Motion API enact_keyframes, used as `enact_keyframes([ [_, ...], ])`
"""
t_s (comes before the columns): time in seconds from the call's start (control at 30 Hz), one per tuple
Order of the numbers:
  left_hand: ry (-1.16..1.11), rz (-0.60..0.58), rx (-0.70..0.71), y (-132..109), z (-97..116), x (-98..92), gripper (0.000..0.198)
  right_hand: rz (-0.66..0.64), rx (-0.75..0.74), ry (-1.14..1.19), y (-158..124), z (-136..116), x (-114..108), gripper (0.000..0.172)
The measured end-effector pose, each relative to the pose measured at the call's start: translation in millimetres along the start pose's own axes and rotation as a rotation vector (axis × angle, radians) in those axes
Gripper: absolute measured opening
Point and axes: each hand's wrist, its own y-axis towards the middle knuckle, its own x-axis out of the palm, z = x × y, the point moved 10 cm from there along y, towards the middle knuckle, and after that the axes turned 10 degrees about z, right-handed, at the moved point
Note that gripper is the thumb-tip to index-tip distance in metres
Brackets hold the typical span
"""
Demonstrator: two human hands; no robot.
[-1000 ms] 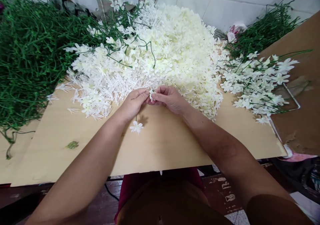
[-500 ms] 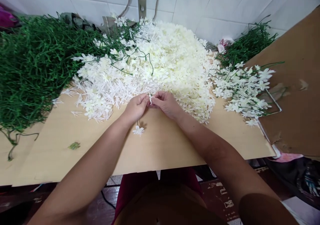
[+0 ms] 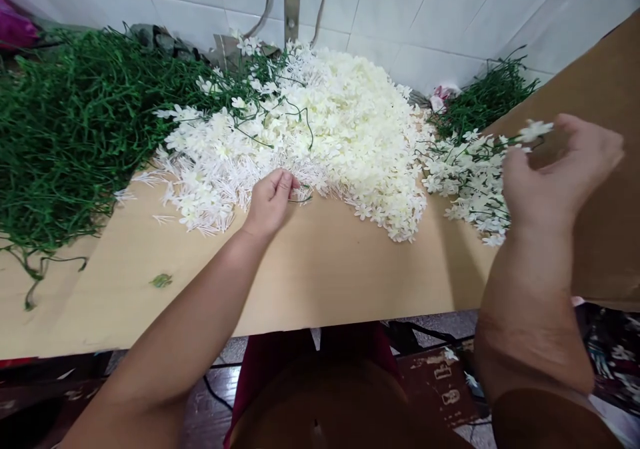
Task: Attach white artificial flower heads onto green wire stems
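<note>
My left hand [image 3: 273, 199] is closed above the front edge of the white flower heap, with a thin green plastic stem [image 3: 303, 200] poking out past its fingertips. Away to the right, my right hand [image 3: 565, 166] is raised over the bunch of stemmed white artificial flowers [image 3: 470, 176], thumb and fingers apart. One white flower [image 3: 535, 130] shows close to its fingertips, apparently loose from them. In the middle lies a big heap of white artificial blossoms [image 3: 360, 136], mixed with thin white stalks [image 3: 240, 169] on its near left side.
A large pile of green stems [image 3: 75, 129] covers the left of the tan board [image 3: 320, 269]. A smaller green bundle [image 3: 485, 96] lies at the back right. Brown cardboard [image 3: 610, 236] rises at the right. A leaf-like scrap [image 3: 161, 280] lies front left. White tiles form the back wall.
My right hand has left my left hand, swung far right to the stemmed flowers and opened. The flower hanging below my left hand is gone from there; a green stem now shows at its fingers.
</note>
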Motion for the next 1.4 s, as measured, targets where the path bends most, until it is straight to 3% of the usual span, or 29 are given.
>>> enact_keyframes([
  [0.03,-0.003,0.044,0.012,2,1,-6.3,0.052,-0.079,-0.124,0.044,-13,-23,10,0.042],
  [0.07,-0.004,0.084,0.024,5,2,-12.5,0.053,-0.076,-0.164,0.159,-26,-45,12,0.038],
  [0.13,0.006,0.144,0.048,8,3,-22.6,0.054,-0.436,-0.182,0.395,-71,-98,52,0.023],
  [0.23,0.042,0.169,0.088,11,3,-28.8,0.056,-0.629,-0.250,0.512,-122,-172,84,0.014],
  [0.3,0.068,0.154,0.099,11,3,-27.9,0.056,-0.789,-0.310,0.490,-149,-206,104,0.018],
  [0.4,0.110,0.112,0.080,9,1,-23.3,0.047,-0.910,-0.386,0.385,-169,-233,124,0.022],
  [0.53,0.194,0.064,0.063,7,2,-18.9,0.034,-0.934,-0.401,0.320,-174,-247,139,0.027],
  [0.67,0.269,0.036,0.066,9,-1,-17.3,0.025,-0.935,-0.384,0.331,-172,-248,148,0.021],
  [0.87,0.382,-0.008,0.147,9,2,-9.1,0.010,-0.799,-0.161,0.612,-143,-225,131,0.014],
  [1.0,0.248,-0.074,0.151,2,9,2.0,0.016,-0.883,-0.022,0.754,-150,-218,116,0.012],
  [1.1,0.122,-0.112,0.062,-4,7,8.4,0.017,-0.944,0.034,0.815,-162,-220,111,0.014],
  [1.23,0.010,-0.108,-0.099,-9,-3,9.6,0.018,-0.943,0.062,0.815,-166,-216,113,0.013],
  [1.4,0.037,-0.095,-0.106,-7,-6,9.5,0.022,-0.921,0.024,0.816,-167,-215,113,0.012],
])
